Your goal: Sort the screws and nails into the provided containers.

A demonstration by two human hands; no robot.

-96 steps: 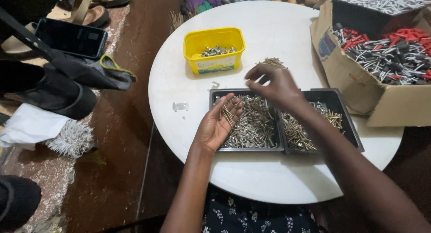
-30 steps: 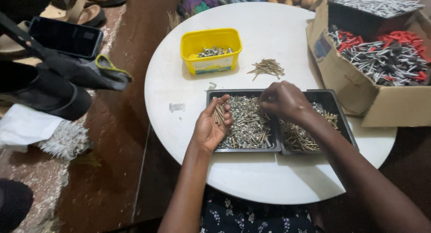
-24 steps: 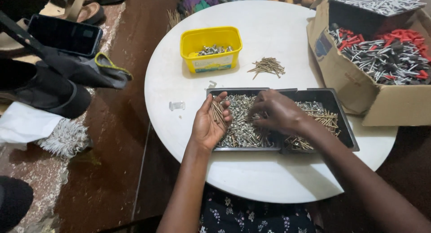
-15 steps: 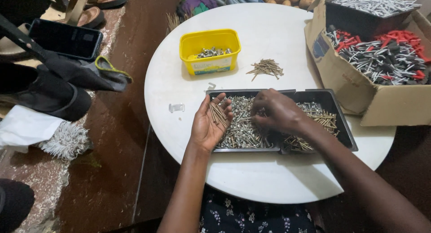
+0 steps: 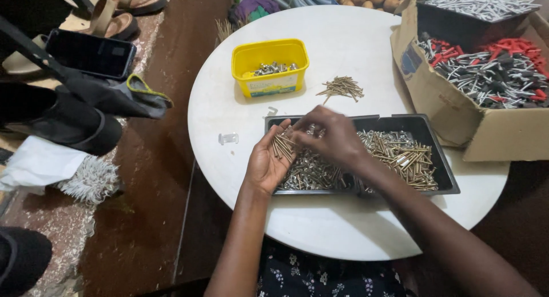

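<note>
Head view: two hands sort brass-coloured screws over a black tray on a round white table.

The left hand (image 5: 269, 162) lies cupped, palm up, cradling a bundle of screws (image 5: 281, 145); the right hand (image 5: 331, 138), fingers pinched, feeds it over the black tray (image 5: 443, 168). A yellow tub (image 5: 269, 68), a cardboard box (image 5: 434, 91) and a dark red floor (image 5: 154, 205) surround them.

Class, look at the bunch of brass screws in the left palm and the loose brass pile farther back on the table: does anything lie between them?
Only the tray's far rim lies between. Beyond it, bare white tabletop reaches the brass pile. The left hand cups the screws; the right hand sits beside them, and the yellow tub stands off left.
</note>
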